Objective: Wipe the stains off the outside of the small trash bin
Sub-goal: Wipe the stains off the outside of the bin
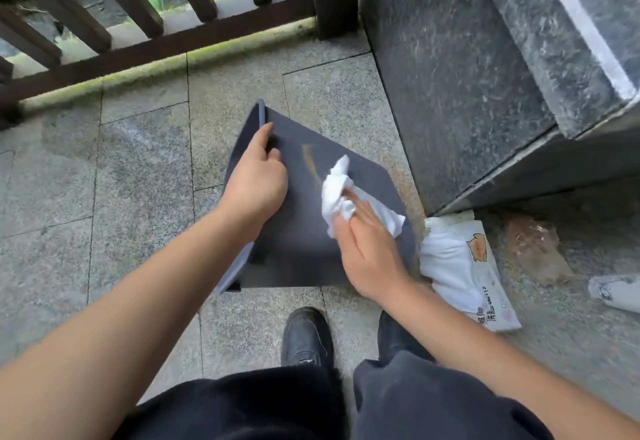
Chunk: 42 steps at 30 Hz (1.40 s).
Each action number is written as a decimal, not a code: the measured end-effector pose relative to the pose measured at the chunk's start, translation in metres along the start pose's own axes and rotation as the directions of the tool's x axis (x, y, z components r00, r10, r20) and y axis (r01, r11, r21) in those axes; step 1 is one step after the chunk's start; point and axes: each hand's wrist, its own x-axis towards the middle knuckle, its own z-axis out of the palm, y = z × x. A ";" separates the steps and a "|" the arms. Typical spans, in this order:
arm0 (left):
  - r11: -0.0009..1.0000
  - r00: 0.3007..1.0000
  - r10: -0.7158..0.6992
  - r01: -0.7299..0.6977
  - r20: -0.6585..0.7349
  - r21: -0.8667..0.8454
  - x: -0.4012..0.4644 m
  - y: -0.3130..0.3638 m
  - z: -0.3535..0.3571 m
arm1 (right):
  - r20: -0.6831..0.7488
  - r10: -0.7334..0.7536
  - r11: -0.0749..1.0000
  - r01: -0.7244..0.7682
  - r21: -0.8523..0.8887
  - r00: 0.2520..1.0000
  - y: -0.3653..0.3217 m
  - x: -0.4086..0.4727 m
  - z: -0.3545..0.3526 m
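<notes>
We steady dark grey plastic bin [298, 245] w/ left hand [258, 180] gripping its rim; right hand [367, 252] presses crumpled white tissue [341, 194] beside brownish streak [310, 164].

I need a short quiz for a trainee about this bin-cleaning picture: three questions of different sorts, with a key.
1. True or false: the left hand holds the trash bin at its edge.
2. What does the right hand press on the bin? A) sponge B) white cloth C) brush
3. Fill in: a yellowish ____ is beside the cloth.

Key: 1 true. 2 B, the white cloth. 3 stain.
</notes>
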 end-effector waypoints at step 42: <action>0.976 0.988 0.129 -0.141 0.079 0.169 0.001 0.020 0.021 | 0.038 0.423 0.902 -0.424 0.077 0.906 0.116 -0.005 -0.026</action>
